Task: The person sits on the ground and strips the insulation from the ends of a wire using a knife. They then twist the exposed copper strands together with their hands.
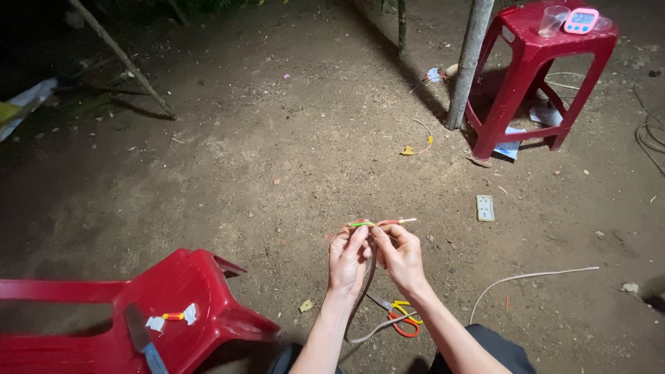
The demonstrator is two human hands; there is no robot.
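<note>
A small pink digital timer [580,21] with a pale blue rectangular screen [582,17] lies on the red plastic stool [533,38] at the top right, just beside a clear plastic cup [553,21].

Both hands [374,257] pinch cable [368,277]

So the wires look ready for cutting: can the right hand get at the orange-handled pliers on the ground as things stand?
Probably yes, once freed: the pliers lie on bare dirt just below the right hand, nothing covering them. But it now pinches the wires with the left hand.
</note>
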